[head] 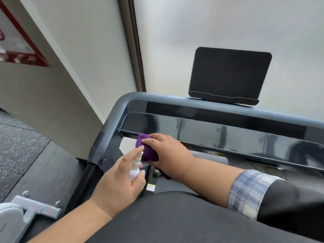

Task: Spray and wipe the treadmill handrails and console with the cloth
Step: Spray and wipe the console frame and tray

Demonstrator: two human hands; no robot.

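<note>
STAGE: wiping, early | right hand (163, 148) grips purple cloth (146, 146) on console (228, 135), frame centre-left | left hand (121, 174) grasps spray bottle (135, 170) just below | REMAINING: apparently handrails, rest of console.

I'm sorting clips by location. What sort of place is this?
Probably a gym or fitness room: a grey treadmill frame with a glossy black console panel, dark speckled rubber floor tiles, and part of another grey exercise machine at lower left.
</note>
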